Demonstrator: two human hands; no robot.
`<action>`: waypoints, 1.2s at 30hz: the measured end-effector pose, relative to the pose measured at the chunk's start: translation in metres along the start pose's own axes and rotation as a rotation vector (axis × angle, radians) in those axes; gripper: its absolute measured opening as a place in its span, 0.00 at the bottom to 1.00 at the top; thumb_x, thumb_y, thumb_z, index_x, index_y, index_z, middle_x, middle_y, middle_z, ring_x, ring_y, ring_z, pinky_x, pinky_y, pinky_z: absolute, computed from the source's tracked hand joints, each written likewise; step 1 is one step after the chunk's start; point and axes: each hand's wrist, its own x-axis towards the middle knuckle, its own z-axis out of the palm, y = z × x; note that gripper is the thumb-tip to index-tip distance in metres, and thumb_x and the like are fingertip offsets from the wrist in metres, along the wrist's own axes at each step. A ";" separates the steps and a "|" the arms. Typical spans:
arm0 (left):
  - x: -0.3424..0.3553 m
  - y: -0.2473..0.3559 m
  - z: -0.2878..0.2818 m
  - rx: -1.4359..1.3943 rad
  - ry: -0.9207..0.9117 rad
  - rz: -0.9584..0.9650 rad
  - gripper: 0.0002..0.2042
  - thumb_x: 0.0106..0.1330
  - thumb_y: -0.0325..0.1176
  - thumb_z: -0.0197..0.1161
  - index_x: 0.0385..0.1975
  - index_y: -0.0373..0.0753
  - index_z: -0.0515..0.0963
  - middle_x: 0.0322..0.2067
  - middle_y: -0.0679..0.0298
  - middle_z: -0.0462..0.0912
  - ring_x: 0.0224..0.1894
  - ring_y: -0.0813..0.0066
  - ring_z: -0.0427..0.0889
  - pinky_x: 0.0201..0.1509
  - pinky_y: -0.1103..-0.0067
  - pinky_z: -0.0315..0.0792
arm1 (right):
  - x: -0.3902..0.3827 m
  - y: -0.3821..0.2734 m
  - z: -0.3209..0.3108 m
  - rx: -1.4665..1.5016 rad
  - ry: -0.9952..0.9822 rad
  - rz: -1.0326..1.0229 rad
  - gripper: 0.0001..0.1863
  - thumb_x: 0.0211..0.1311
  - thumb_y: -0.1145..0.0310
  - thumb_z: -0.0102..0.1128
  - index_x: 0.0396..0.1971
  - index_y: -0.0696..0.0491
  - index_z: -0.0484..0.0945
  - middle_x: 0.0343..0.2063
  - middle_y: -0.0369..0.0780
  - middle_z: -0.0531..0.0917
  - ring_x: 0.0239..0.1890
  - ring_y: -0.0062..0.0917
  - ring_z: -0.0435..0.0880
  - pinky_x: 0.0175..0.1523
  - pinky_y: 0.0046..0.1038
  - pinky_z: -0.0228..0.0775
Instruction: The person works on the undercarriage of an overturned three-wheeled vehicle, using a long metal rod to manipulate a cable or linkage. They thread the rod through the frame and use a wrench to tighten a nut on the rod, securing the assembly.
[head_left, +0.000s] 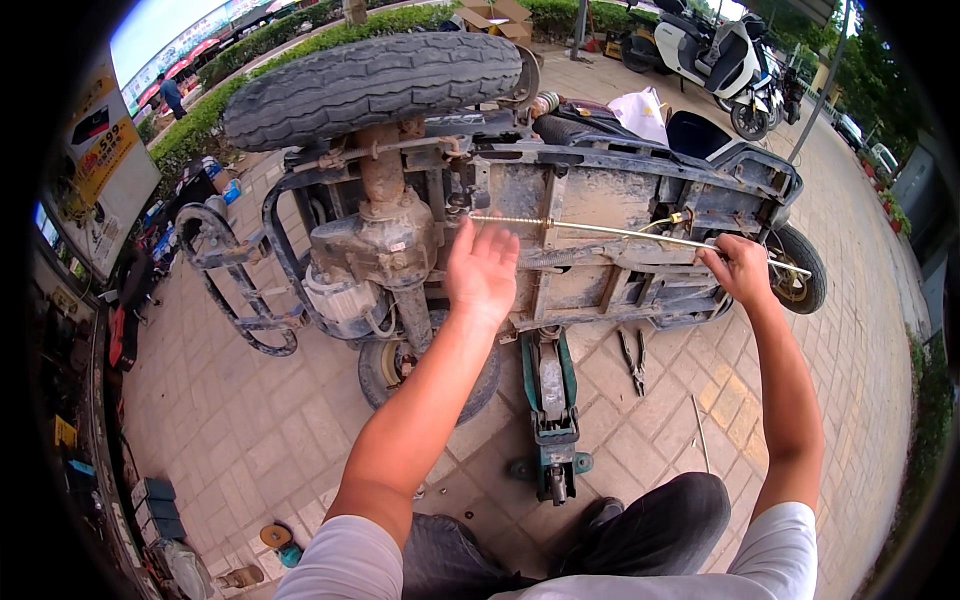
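A small three-wheeled vehicle lies tipped on its side, its rusty underside frame [590, 200] facing me. A long thin metal rod [600, 231] runs across the frame from the middle to the right. My right hand [738, 268] is closed around the rod near its right end. My left hand [483, 268] is raised with fingers apart, its fingertips by the rod's left end, next to the rear axle and motor [375, 250]. A big tyre [370, 85] sits on top.
A green floor jack [549, 400] props the frame from the paved ground. Pliers [633, 358] and a thin loose rod [701, 432] lie on the bricks. A white scooter [710, 55] stands behind. Shop clutter lines the left edge. My knees are at the bottom.
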 end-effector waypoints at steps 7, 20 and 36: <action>-0.001 -0.005 0.001 0.072 0.015 0.009 0.11 0.66 0.38 0.63 0.45 0.45 0.74 0.41 0.65 0.75 0.43 0.71 0.74 0.53 0.69 0.72 | 0.009 -0.005 -0.004 -0.020 -0.037 0.000 0.24 0.58 0.51 0.65 0.15 0.56 0.72 0.14 0.45 0.74 0.19 0.44 0.75 0.25 0.39 0.65; 0.007 0.009 -0.005 0.188 0.057 -0.012 0.08 0.65 0.43 0.65 0.35 0.47 0.77 0.35 0.74 0.80 0.41 0.77 0.75 0.54 0.67 0.72 | 0.050 0.012 0.042 -0.021 -0.036 -0.093 0.26 0.61 0.42 0.56 0.18 0.52 0.77 0.16 0.45 0.79 0.25 0.45 0.80 0.29 0.42 0.70; 0.006 0.009 -0.004 0.079 0.074 -0.005 0.11 0.65 0.41 0.65 0.40 0.43 0.76 0.38 0.72 0.79 0.41 0.77 0.75 0.54 0.70 0.74 | 0.065 0.011 0.058 0.071 -0.017 -0.102 0.27 0.59 0.43 0.59 0.16 0.53 0.74 0.15 0.44 0.77 0.23 0.45 0.78 0.27 0.42 0.68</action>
